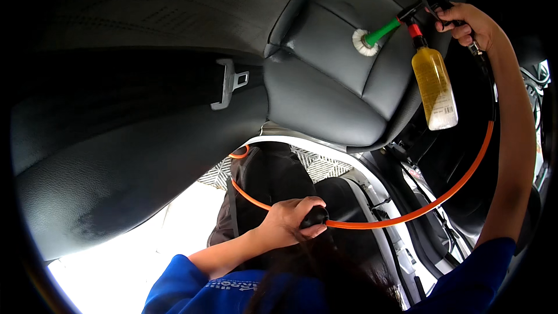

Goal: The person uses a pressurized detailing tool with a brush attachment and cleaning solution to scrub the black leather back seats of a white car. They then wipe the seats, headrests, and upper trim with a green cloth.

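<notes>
My right hand (468, 24) grips the black handle of an air-powered cleaning gun (431, 6) at the upper right. From it hangs a clear bottle (433, 87) of yellow liquid, below a red collar. The gun's green nozzle (381, 31) ends in a round white bristle brush (365, 42), over a black leather car seat (331, 48); whether the bristles touch it I cannot tell. An orange air hose (418, 216) curves down from the gun. My left hand (290, 222) is closed around a black round piece (314, 217) on that hose, in front of my legs.
A metal seat belt tongue (240, 80) lies left of the seat, beside a dark padded panel (109, 170). The white door sill (370, 179) runs below the seat. Patterned flooring (327, 165) shows near my dark trousers, and the hose passes beside my leg.
</notes>
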`<state>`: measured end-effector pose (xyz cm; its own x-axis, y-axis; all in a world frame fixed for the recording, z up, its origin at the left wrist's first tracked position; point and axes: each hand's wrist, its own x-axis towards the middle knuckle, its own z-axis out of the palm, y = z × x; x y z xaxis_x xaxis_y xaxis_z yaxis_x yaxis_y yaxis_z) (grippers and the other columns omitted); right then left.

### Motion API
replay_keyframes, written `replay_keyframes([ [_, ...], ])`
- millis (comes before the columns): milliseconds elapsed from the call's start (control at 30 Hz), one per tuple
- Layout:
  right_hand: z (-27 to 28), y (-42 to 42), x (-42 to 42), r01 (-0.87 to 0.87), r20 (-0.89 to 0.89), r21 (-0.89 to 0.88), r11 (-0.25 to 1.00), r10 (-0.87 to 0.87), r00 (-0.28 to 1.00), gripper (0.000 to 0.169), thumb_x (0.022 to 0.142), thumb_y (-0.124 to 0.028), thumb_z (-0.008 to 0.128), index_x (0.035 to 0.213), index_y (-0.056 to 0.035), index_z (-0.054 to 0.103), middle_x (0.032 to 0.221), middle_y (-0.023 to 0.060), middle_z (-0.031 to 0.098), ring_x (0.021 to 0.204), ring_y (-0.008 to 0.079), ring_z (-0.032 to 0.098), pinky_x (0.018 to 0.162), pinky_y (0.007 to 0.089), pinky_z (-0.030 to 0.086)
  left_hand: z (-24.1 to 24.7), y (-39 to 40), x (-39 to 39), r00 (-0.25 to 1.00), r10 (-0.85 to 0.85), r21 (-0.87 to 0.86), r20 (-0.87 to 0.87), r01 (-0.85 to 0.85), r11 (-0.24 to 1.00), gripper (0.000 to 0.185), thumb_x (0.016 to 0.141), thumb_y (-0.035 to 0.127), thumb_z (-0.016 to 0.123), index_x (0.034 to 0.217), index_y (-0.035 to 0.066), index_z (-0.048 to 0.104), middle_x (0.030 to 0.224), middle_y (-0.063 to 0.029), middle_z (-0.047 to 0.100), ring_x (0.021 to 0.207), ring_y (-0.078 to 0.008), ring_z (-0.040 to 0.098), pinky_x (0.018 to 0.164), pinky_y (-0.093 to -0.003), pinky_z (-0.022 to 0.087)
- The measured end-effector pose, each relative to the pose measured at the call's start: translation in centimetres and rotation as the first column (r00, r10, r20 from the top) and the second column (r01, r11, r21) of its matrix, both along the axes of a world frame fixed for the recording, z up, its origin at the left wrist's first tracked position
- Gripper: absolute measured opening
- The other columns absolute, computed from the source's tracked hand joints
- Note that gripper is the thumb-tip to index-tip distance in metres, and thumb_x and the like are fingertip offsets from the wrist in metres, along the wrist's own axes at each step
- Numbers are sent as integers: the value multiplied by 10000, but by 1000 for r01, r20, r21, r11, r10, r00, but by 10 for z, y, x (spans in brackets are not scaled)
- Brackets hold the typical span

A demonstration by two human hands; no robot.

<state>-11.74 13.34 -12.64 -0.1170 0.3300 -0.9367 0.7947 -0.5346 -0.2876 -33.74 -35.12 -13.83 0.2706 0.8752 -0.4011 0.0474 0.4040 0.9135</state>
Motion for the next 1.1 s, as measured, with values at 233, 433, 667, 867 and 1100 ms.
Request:
replay_keyframes([
  [233, -27, 8, -20, 108, -120, -47, 993, -113, 986, 182, 906, -204, 645, 878, -30, 598, 771, -15, 589, 430, -55, 334, 344, 113, 238, -9, -1, -9, 1000, 7, -11, -10, -7, 1000, 448, 758, 237, 795, 1109, 105, 550, 903, -110, 656, 769, -305, 664, 645, -375, 531],
  [433, 7, 0, -1, 42, 177, 61, 997, -52, 983, 130, 894, -184, 627, 933, -62, 601, 779, 23, 634, 436, -24, 366, 363, 147, 270, -7, 3, -7, 1000, 16, -31, 6, -16, 999, 444, 766, 248, 791, 1105, 103, 544, 896, -107, 656, 771, -309, 664, 650, -370, 535],
  [667, 12, -38, -20, 116, 29, 141, 983, -121, 992, 189, 854, -148, 668, 977, -86, 539, 823, 45, 623, 418, -2, 338, 354, 165, 248, 1, -2, -12, 993, -113, -75, 36, 115, 991, 484, 762, 276, 783, 1146, 121, 532, 910, -106, 655, 808, -319, 653, 703, -376, 528],
  [867, -14, -49, -75, 145, -228, 329, 933, -70, 971, 222, 866, -141, 642, 1030, -25, 545, 824, 49, 601, 458, 15, 400, 389, 176, 297, -6, -24, -15, 983, -183, -71, 22, 185, 980, 536, 735, 260, 785, 1180, 127, 516, 955, -90, 664, 864, -314, 661, 741, -395, 526],
  [1100, -54, -8, -126, -40, 47, 592, 805, 14, 999, 349, 846, -32, 588, 1182, 35, 522, 689, 77, 564, 492, 142, 487, 431, 285, 397, -5, -22, -15, 997, -80, -103, 11, 81, 991, 449, 788, 260, 746, 1158, 130, 526, 912, -87, 664, 808, -307, 668, 691, -375, 526],
])
